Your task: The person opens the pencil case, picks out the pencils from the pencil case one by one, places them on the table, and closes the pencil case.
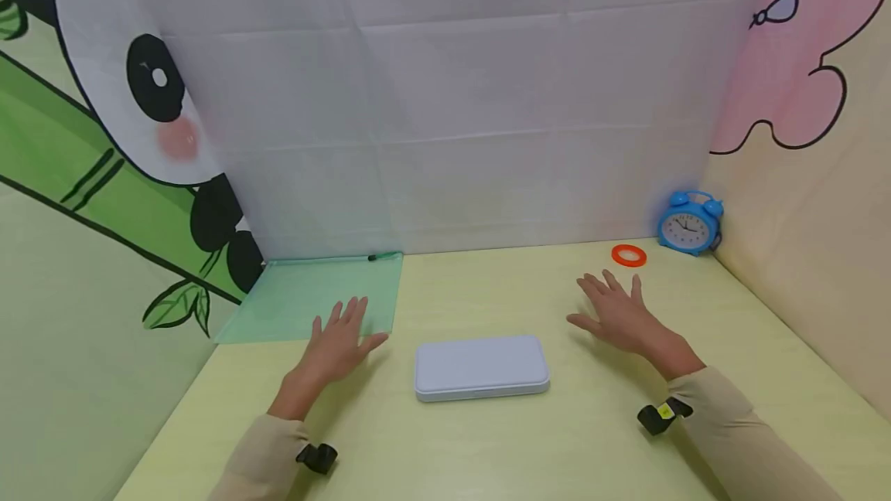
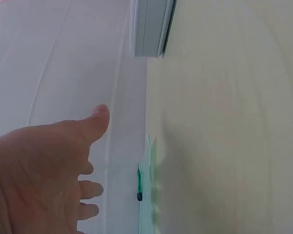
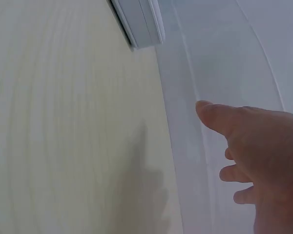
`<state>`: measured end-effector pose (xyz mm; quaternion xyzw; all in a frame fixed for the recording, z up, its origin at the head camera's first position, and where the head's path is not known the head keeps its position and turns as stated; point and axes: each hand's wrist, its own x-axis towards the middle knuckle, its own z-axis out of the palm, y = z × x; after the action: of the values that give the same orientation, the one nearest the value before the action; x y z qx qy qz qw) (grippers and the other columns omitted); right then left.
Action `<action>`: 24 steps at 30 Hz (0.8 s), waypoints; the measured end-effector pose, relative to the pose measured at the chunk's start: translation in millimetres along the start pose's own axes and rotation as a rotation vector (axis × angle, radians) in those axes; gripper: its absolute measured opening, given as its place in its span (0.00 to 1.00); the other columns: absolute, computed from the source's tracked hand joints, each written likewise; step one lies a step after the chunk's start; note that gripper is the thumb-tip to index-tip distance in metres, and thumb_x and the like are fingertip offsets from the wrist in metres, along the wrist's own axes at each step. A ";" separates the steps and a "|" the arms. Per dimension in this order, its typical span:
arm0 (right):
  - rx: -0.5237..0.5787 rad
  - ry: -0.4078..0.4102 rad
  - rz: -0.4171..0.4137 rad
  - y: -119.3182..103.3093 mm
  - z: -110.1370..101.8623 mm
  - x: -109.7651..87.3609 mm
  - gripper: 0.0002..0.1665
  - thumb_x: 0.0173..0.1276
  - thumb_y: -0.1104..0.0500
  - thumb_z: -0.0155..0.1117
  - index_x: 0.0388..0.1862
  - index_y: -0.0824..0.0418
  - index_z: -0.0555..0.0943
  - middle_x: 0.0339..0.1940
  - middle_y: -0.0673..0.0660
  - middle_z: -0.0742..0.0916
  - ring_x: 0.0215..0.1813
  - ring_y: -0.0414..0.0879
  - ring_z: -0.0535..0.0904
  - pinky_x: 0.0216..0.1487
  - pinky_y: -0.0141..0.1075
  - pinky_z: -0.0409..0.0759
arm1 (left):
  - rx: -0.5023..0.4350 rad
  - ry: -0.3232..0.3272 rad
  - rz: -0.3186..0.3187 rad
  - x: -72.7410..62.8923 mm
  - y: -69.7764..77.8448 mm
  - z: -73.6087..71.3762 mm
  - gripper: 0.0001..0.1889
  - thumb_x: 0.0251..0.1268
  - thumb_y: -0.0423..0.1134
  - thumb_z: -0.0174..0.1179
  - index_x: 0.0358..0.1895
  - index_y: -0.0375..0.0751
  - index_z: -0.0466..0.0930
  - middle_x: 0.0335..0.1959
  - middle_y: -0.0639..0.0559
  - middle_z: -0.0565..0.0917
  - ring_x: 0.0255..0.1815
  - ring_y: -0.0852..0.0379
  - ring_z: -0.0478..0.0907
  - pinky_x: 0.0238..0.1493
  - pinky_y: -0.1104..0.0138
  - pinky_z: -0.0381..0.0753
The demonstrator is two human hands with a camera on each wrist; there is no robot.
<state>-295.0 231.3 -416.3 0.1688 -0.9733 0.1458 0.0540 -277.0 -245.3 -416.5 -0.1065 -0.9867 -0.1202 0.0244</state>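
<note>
A flat, pale lavender case [image 1: 483,366] with rounded corners lies closed on the table between the two hands. To its left my left hand [image 1: 338,348] hovers with spread fingers near the front edge of a translucent green zip pouch [image 1: 313,292]. On the other side my right hand [image 1: 618,317] is held above the table, fingers apart, holding nothing. Each wrist view shows one end of the case [image 2: 153,29] at the top. The left hand [image 2: 44,170] and the right hand [image 3: 259,151] both appear there with extended thumbs. What the case contains is hidden.
A blue twin-bell alarm clock [image 1: 689,224] stands at the back right corner. Beside it lies an orange-red ring [image 1: 629,255]. A white cloth [image 1: 459,99] hangs behind the table, with printed walls on both sides.
</note>
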 end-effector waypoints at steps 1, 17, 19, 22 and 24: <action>0.006 0.007 -0.017 -3.7 0.2 0.2 0.48 0.71 0.38 0.61 0.76 0.68 0.62 0.75 0.72 0.66 0.77 0.73 0.48 0.66 0.75 0.30 | -0.008 0.003 0.006 0.1 2.4 0.2 0.45 0.73 0.62 0.52 0.79 0.32 0.49 0.78 0.32 0.53 0.78 0.30 0.44 0.69 0.30 0.39; 0.004 0.070 -0.214 -52.1 9.3 -5.2 0.42 0.71 0.38 0.62 0.72 0.65 0.69 0.73 0.63 0.72 0.77 0.66 0.55 0.69 0.72 0.33 | -0.109 -0.037 0.195 -9.9 49.7 13.6 0.44 0.72 0.62 0.53 0.79 0.36 0.52 0.78 0.39 0.57 0.79 0.36 0.47 0.71 0.34 0.42; -0.004 0.060 -0.236 -58.1 11.3 -6.1 0.43 0.70 0.38 0.62 0.73 0.65 0.69 0.73 0.63 0.72 0.77 0.65 0.55 0.69 0.71 0.33 | -0.118 -0.045 0.220 -11.2 55.9 16.0 0.43 0.72 0.62 0.54 0.79 0.36 0.53 0.78 0.39 0.58 0.79 0.36 0.48 0.71 0.33 0.41; -0.030 0.040 -0.276 -66.2 15.1 -8.8 0.43 0.70 0.38 0.62 0.73 0.64 0.69 0.73 0.62 0.72 0.77 0.65 0.58 0.70 0.71 0.36 | -0.103 -0.063 0.246 -13.0 64.9 20.9 0.44 0.71 0.62 0.55 0.78 0.37 0.54 0.78 0.41 0.59 0.79 0.37 0.49 0.71 0.33 0.42; -0.055 0.018 -0.305 -71.6 17.4 -10.9 0.43 0.70 0.37 0.62 0.72 0.64 0.70 0.73 0.62 0.73 0.76 0.64 0.61 0.70 0.71 0.39 | -0.108 -0.088 0.259 -14.5 70.2 24.5 0.45 0.69 0.63 0.56 0.78 0.38 0.55 0.77 0.42 0.60 0.79 0.38 0.50 0.71 0.33 0.43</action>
<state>-261.2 165.0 -415.5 0.3117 -0.9395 0.1108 0.0887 -248.2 -175.7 -425.0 -0.2392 -0.9570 -0.1640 -0.0095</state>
